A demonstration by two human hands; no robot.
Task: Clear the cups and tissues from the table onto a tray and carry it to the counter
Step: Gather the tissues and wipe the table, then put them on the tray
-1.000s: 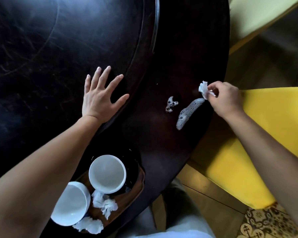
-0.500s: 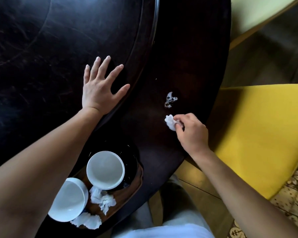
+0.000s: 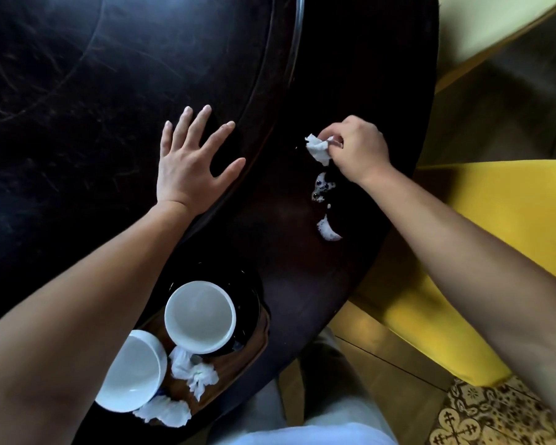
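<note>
The table (image 3: 109, 91) is dark wood, glossy and finely scratched. The cups (image 3: 200, 316) look like smooth glazed white ceramic. The tissue (image 3: 317, 148) is crumpled soft white paper.

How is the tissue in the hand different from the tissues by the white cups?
The crumpled white tissue is pinched by the right hand above the dark wooden table; the white tissue wads lie loose on the brown wooden tray. It is one piece; they are several. All are crumpled.

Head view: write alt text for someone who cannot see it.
A right hand pinches a crumpled tissue over wet spots on a dark table; the left hand rests flat. Near the edge, a tray holds two white cups and used tissues.
</note>
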